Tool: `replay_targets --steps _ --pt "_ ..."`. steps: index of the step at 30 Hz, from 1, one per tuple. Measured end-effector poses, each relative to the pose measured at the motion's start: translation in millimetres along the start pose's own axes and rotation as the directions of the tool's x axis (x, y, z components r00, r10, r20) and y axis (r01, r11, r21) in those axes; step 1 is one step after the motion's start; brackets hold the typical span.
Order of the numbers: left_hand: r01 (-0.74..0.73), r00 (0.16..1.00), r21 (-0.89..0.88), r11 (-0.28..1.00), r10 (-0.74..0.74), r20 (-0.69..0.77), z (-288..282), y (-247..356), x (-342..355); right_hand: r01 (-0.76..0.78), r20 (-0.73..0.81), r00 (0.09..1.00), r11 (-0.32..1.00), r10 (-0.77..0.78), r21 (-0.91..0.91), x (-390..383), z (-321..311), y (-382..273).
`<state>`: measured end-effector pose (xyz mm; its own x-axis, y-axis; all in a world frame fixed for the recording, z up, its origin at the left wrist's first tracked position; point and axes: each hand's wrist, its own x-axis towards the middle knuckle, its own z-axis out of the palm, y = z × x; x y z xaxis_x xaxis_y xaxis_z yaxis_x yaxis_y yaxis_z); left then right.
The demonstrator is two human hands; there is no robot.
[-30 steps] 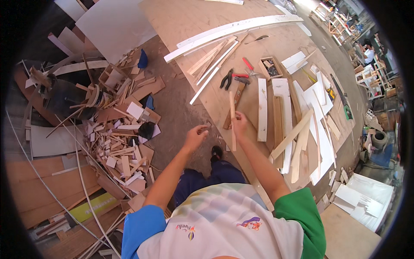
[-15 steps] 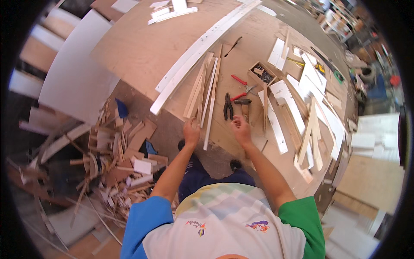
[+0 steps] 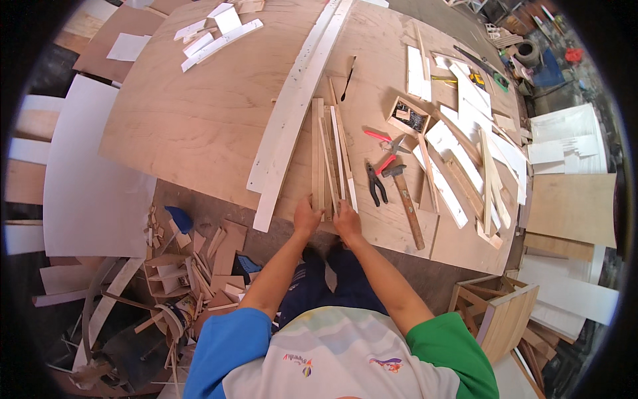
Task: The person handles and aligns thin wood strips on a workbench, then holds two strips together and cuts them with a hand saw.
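Your left hand (image 3: 307, 216) and right hand (image 3: 347, 221) grip near ends of wood strips (image 3: 327, 156) at worktop (image 3: 193, 120) edge. Risk — strips overhang, could tip onto scrap pile (image 3: 199, 266). Pliers (image 3: 376, 184), hammer (image 3: 405, 199) just right — sweep could knock them.

Both bare forearms rise from the lower middle of the frame and converge toward its centre — the left from a blue sleeve, the right from a green one. The left hand (image 3: 306, 217) sits just left of centre, knuckles up, fingers curled forward and down. The right hand (image 3: 347, 223) lies close beside it (the two nearly touch), palm down, fingers bent forward. Both elbows are slightly bent, wrists roughly straight.
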<state>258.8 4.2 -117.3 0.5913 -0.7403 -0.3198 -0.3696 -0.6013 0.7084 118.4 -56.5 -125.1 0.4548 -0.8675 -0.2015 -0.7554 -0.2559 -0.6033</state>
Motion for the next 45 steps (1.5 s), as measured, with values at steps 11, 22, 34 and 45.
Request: replay_targets --steps 11,22,34,45 --pt "-0.066 0.998 0.287 0.956 0.065 0.016 -7 20 12 -0.023 -0.013 1.0 0.996 0.022 -0.09 26 0 -16" --pt "-0.136 0.978 -0.027 0.99 0.138 0.159 -23 -12 8 -0.142 0.134 0.98 0.989 0.145 -0.028 35 -31 -37" --pt "-0.363 0.915 0.141 0.921 0.324 0.243 -28 -8 -10 0.02 0.007 1.0 0.999 -0.02 0.049 -10 -20 -17" --pt "-0.629 0.772 0.188 0.754 0.577 0.267 -23 -28 1 0.254 0.096 0.959 0.96 -0.266 0.12 -13 -16 5"
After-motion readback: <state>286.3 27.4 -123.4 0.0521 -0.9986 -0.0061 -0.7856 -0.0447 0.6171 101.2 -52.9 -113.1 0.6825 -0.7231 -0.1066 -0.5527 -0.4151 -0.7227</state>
